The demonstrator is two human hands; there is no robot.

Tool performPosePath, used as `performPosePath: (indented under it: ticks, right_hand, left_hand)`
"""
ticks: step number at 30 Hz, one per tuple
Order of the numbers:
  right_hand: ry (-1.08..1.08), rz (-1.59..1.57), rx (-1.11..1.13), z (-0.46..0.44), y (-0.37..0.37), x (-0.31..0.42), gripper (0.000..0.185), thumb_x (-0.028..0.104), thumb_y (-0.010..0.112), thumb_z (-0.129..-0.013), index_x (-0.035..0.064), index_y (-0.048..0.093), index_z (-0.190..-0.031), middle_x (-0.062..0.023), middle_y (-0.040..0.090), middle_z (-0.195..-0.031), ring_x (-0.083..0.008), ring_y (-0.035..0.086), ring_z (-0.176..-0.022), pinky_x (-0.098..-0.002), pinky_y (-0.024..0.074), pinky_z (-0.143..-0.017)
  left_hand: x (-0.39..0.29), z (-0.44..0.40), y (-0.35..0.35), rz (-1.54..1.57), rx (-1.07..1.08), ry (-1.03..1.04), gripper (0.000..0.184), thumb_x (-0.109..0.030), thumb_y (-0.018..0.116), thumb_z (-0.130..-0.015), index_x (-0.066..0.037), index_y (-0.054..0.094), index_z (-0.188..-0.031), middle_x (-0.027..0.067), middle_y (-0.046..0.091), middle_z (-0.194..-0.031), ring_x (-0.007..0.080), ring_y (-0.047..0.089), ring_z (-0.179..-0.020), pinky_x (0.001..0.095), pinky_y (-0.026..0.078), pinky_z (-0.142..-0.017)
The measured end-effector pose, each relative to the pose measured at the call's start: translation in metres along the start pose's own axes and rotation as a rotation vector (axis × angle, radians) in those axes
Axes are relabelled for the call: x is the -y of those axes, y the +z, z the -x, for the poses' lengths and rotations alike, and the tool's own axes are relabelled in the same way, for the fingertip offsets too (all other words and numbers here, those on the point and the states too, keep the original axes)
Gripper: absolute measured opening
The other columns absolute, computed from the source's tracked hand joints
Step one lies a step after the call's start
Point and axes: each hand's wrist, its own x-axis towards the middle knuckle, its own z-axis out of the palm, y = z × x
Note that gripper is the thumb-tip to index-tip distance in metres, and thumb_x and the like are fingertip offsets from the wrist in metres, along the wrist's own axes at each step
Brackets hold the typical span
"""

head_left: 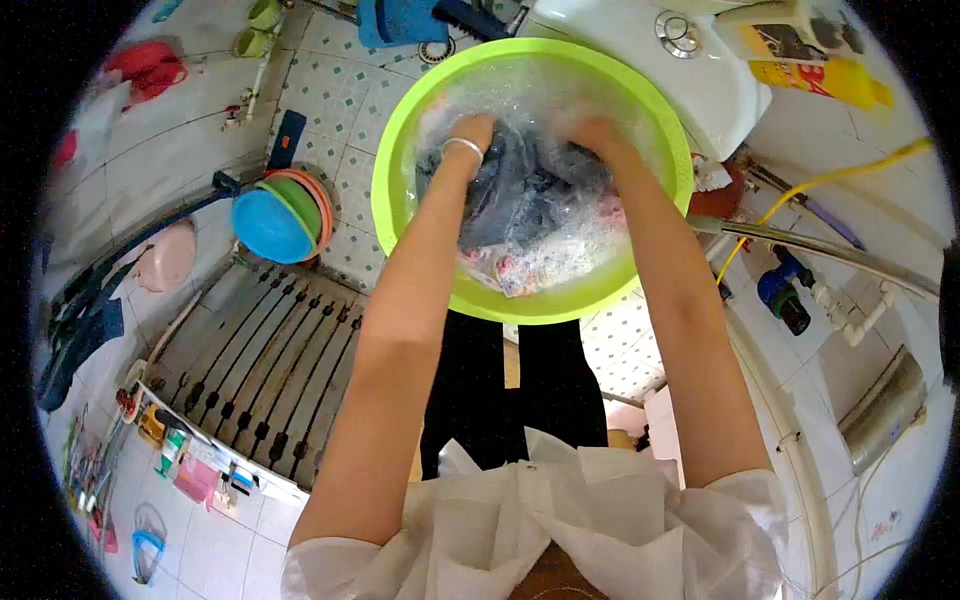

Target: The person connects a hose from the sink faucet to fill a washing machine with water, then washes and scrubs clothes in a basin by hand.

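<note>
A large lime-green basin (384, 190) holds soapy water and wet laundry. In it lies a dark blue-grey garment (530, 190), with a pale flowered cloth (520, 275) partly under suds at the near side. My left hand (474, 130), a silver bangle at its wrist, is closed on the dark garment at the basin's left part; its fingertips are hidden. On the right, my right hand (592, 132) is at the garment and foam, smeared by motion, so its fingers do not show clearly.
Behind the basin stands a white toilet cistern (600, 22). Stacked colored basins (275, 222) are on the left, beside a slatted metal rack (260, 370). A yellow hose (830, 185) and a metal pipe (830, 255) run along the right wall. A blue dustpan (400, 22) lies at the back.
</note>
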Motion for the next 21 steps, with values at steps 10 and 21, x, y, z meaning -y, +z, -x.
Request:
performPosePath:
  ticks: [10,21]
  right_hand:
    - [-0.554,0.052,-0.179,0.225,-0.045,0.115,0.071,0.006,0.069,-0.060,0.0170,0.048,-0.126,-0.0102,0.050,-0.113,-0.0286,0.046,-0.109,-0.0464,0.0299,-0.100]
    - [-0.376,0.465,-0.218,0.156,0.034,0.067,0.086,0.034,0.073,-0.062,0.0418,0.034,-0.138,-0.0096,0.024,-0.149,-0.0404,0.023,-0.133,-0.0702,0.0176,-0.097]
  left_hand:
    - [-0.005,0.222,-0.009,0.714,-0.437,0.197,0.055,-0.034,0.055,-0.085,-0.006,0.046,-0.132,0.0227,0.046,-0.131,0.0371,0.044,-0.119,0.0426,0.028,-0.105]
    - [-0.011,0.165,0.073,-0.130,-0.427,-0.120,0.077,-0.048,0.065,-0.075,-0.028,0.031,-0.141,0.0256,0.008,-0.148,0.0593,0.013,-0.127,0.0672,0.026,-0.096]
